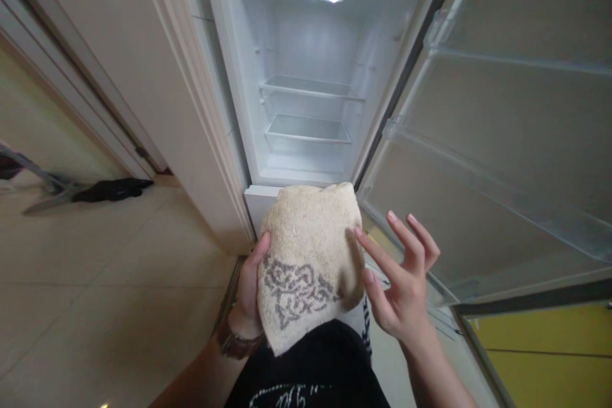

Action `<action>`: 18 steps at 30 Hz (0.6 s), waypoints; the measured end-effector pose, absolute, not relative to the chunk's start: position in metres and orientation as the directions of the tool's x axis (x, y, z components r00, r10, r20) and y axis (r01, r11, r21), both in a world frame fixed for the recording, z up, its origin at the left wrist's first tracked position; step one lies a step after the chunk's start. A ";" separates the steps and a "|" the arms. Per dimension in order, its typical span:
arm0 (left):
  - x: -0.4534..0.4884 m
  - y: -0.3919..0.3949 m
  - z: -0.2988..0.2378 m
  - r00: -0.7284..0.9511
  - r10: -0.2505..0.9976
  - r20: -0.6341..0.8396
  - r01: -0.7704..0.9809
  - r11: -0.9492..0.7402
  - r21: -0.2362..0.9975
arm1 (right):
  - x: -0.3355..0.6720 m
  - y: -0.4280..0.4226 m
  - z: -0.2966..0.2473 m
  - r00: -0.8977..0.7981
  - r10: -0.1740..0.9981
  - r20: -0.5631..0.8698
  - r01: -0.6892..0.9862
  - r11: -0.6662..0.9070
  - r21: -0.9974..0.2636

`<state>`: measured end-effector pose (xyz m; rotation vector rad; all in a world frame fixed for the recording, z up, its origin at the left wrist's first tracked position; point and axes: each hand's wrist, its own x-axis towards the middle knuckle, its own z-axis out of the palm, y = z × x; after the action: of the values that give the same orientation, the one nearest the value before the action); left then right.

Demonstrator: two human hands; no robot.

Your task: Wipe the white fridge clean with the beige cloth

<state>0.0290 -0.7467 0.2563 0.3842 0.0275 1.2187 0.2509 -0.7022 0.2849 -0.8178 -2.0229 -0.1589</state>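
Note:
A folded cream towel (313,229) with a dark grey pattern near its lower edge is held up in front of my body. My left hand (249,280) grips its left side, thumb on top and the other fingers hidden beneath. At the towel's right edge is my right hand (404,274), fingers spread, the index fingertip at or very near the cloth. Beyond the towel stands an open fridge (306,172) with its inside light on and glass shelves (308,127) in its lower half.
The fridge door (502,140), with clear door racks (478,172), is swung wide to the right. A pale door frame (191,95) rises close on the left. A black item (112,190) lies on the tiled floor (95,293). Yellow panels (545,338) show at lower right.

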 end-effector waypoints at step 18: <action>0.021 -0.749 0.242 0.354 0.927 0.124 -0.908 0.309 0.283 | 0.254 -0.690 0.301 -0.343 0.491 0.800 0.614 0.763 -0.205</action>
<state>0.0213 -0.7488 0.2418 0.3278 0.0667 1.2135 0.2544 -0.6900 0.3013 -0.8314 -2.0084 -0.1626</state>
